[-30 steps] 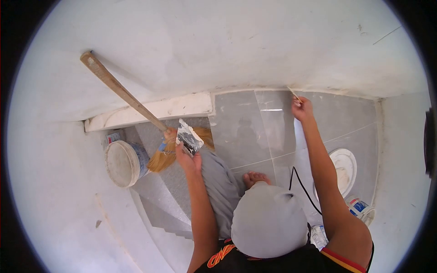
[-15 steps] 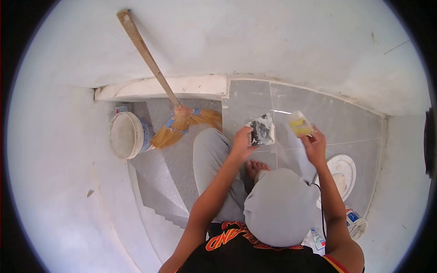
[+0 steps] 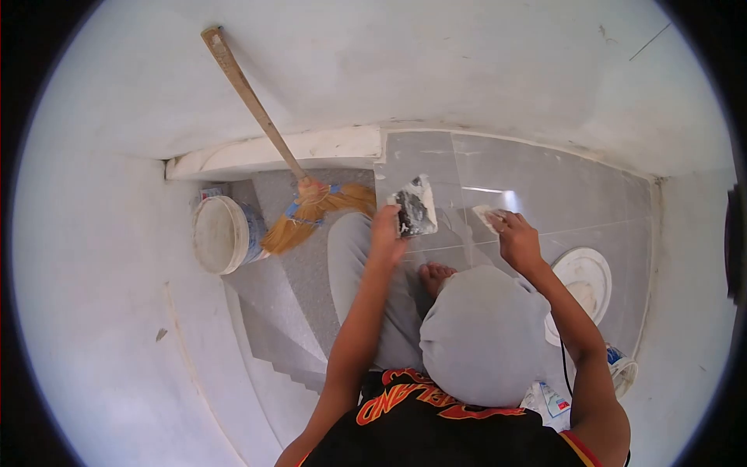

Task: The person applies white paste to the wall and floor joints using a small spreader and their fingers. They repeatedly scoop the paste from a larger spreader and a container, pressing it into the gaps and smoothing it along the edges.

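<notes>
My left hand point(image 3: 385, 235) is closed on the lower left edge of a black putty scraper point(image 3: 415, 208), a flat square blade smeared with white putty. To the right, my right hand point(image 3: 518, 243) pinches a smaller putty scraper point(image 3: 486, 217) with whitish putty on it. That blade is turned at an angle, so much of its face is hidden. The two scrapers are apart, both held above the grey floor tiles. My bare foot point(image 3: 436, 278) is on the floor below them.
A broom point(image 3: 253, 101) leans on the white wall, its bristles spread over the grey step. Left of it stands a white bucket point(image 3: 220, 233). Steps point(image 3: 268, 331) descend at lower left. On the right are a round white lid point(image 3: 595, 268), a small pail point(image 3: 624, 372) and a printed packet point(image 3: 554, 402).
Both hands have moved slightly left with their scrapers. My left hand's scraper has risen a little. The right scraper has turned and dropped, so its yellow face no longer shows.
</notes>
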